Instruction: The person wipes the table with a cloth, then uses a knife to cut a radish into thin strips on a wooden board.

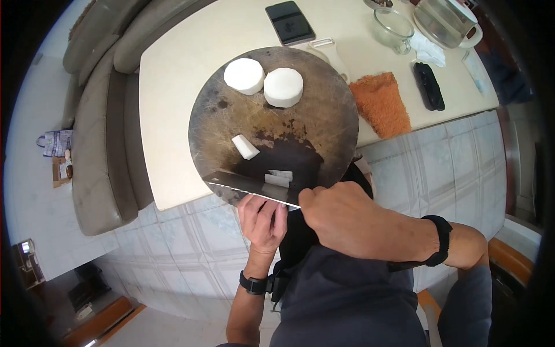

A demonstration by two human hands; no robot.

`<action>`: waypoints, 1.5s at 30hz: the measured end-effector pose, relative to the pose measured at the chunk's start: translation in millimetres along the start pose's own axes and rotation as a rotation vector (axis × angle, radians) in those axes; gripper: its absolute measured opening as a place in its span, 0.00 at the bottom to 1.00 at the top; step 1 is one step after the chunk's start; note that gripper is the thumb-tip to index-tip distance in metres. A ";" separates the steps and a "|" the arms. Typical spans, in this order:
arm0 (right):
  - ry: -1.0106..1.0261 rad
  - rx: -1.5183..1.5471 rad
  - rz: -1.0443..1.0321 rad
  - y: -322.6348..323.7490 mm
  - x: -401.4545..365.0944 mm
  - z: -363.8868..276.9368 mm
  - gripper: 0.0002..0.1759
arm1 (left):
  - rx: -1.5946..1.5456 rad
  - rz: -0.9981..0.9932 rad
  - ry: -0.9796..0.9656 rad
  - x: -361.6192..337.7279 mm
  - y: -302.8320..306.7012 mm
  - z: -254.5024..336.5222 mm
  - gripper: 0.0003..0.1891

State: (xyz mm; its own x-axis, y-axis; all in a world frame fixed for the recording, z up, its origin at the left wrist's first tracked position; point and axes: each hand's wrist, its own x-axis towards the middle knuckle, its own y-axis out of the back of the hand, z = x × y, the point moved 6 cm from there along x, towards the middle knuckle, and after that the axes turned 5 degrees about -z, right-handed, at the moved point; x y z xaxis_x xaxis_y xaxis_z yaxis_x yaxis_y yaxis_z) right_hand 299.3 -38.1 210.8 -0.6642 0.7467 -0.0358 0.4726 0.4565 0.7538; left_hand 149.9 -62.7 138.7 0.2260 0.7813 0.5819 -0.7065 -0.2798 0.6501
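Note:
My right hand [335, 214] is closed round the handle of a wide-bladed kitchen knife [245, 184], which slants over the near edge of a round wooden chopping board [205, 130]. Close against the near side of the blade is my left hand [263, 222], its fingers curled together; what they press on is hidden. Thin white strips [278, 179] show just beyond the blade. A small white wedge [245, 147] lies left of the board's middle. Toward the far side sit two thick white rounds, one at left [244, 76] and one at right [283, 87], like cut white radish.
The board rests at the front of a cream table [167, 115]. Beyond it are a phone [290, 23] and a peeler [328, 55]. On the right lie an orange cloth [381, 105], a black case [428, 87], a glass cup [393, 29] and a glass jug [444, 22].

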 end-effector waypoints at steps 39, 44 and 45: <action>-0.035 0.018 -0.031 -4.5 0.4 2.9 0.07 | 0.019 0.001 -0.028 0.1 -0.5 0.8 0.13; -0.182 -0.061 -0.108 -4.9 -12.5 10.7 0.05 | -0.012 0.027 -0.014 0.5 -1.6 3.0 0.11; -0.179 -0.066 -0.111 -4.0 -15.4 11.1 0.05 | -0.030 0.036 -0.003 0.4 -2.1 2.9 0.09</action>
State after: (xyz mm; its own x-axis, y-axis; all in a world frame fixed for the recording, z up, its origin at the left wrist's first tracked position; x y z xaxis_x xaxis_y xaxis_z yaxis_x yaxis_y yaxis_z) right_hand 314.0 -46.0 201.1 -0.5935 0.7706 -0.2323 0.3597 0.5121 0.7799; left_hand 153.4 -63.4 138.9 0.2025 0.7693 0.6060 -0.7337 -0.2907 0.6142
